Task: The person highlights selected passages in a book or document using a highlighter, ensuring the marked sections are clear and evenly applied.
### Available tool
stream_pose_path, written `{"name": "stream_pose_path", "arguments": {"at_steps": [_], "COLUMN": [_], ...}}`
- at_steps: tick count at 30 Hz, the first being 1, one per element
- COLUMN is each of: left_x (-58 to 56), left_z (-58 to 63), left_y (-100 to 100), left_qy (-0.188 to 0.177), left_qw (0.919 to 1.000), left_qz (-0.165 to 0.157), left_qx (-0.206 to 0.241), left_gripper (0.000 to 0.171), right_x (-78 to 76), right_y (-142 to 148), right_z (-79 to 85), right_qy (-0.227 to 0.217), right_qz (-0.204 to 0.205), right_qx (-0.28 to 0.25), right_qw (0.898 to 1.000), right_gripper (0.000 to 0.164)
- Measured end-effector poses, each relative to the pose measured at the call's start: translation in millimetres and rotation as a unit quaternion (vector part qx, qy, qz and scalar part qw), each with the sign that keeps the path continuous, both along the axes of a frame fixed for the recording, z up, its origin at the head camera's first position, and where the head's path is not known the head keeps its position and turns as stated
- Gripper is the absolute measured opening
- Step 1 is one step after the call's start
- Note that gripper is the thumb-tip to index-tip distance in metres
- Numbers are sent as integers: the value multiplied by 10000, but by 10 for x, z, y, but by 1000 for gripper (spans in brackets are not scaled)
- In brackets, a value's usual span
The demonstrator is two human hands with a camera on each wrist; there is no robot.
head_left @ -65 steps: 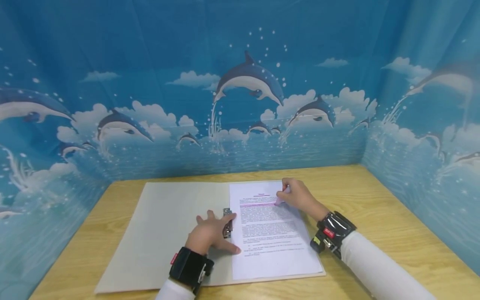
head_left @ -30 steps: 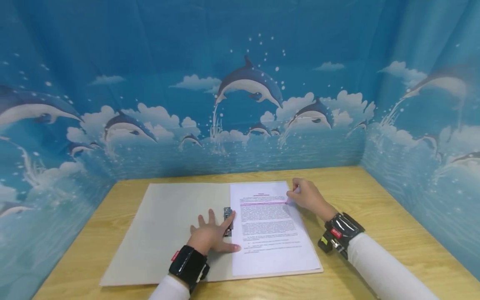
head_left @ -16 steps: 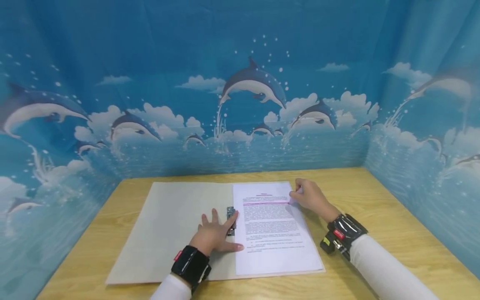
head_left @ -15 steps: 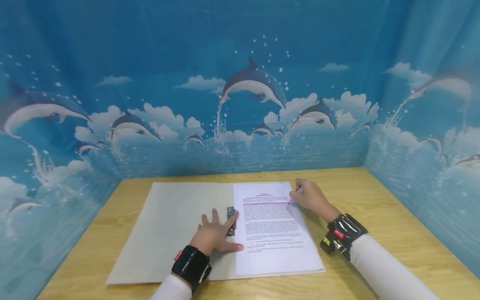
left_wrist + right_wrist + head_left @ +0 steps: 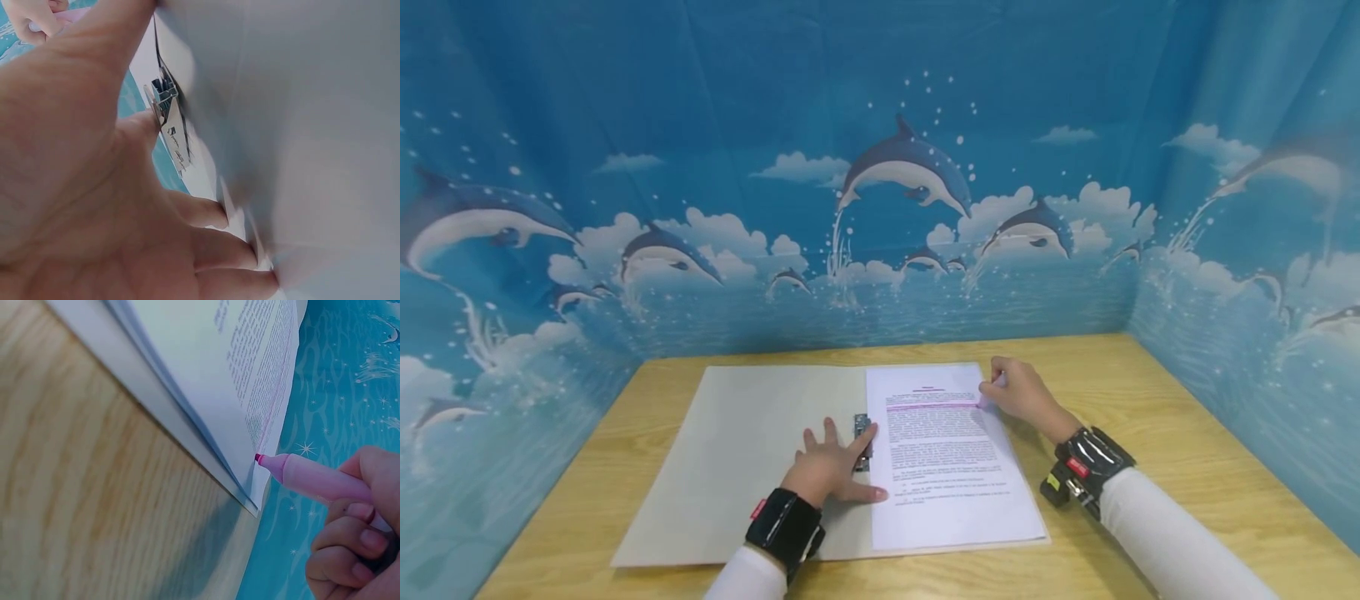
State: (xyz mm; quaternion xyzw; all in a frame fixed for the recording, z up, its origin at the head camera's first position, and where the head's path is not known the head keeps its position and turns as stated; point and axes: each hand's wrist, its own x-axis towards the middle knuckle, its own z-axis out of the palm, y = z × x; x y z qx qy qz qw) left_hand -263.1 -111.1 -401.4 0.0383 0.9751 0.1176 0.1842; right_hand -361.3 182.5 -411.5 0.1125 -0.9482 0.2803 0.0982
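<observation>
A printed sheet [image 5: 951,523] lies on the right side of an open pale folder [image 5: 741,433]. My right hand [image 5: 1024,396] grips a pink highlighter [image 5: 319,478]. Its dark pink tip is at the sheet's right edge, at the end of a purple line across the text; the right wrist view does not settle whether it touches. With fingers spread, my left hand [image 5: 823,468] rests on the folder, its thumb on the sheet's left edge. Beside its index finger, a metal clip [image 5: 164,94] sits at the folder's fold, partly covered by that hand in the head view.
The folder lies on a wooden table [image 5: 1112,392]. A blue curtain [image 5: 737,108] printed with dolphins hangs behind the table and along both sides. More paper edges [image 5: 169,381] show under the top sheet in the right wrist view.
Compared with 2.2 seconds ago, my right hand has moved right with the highlighter, and the purple line reaches further right. During the last half second both hands look nearly still.
</observation>
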Motion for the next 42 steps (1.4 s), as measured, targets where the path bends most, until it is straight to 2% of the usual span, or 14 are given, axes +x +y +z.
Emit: {"name": "stream_pose_path", "arguments": {"at_steps": [13,16,19,23,27,35,42], "left_x": [9,6,5,5,-3,-37,-60], "left_z": [17,26,37,63,74,27,6], "left_y": [-2,-5,-10,-10,4,14,6], "left_qy": [29,31,8,-8,-2,100,103], "left_qw": [10000,9999,9999,10000,10000,9999,9998], "left_qz": [-73,-88,-54,-7,41,108,157], "left_qx": [-35,-73,-96,-41,-39,-31,-60], "left_gripper": [99,99,99,98,97,97,98], "right_x": [3,24,45,63,58,-14,-30], "right_y": [-17,-144,-348,-646,-883,-1120,-1189], "right_z": [22,73,120,141,121,17,-20], "right_qy": [272,249,105,14,34,377,369], "right_qz": [130,241,522,907,1170,1240,1259], "right_qx": [-92,-359,-514,-510,-574,-460,-442], "right_qw": [9995,9988,9973,9946,9915,9905,9904], "right_gripper": [18,17,18,23,20,12,13]}}
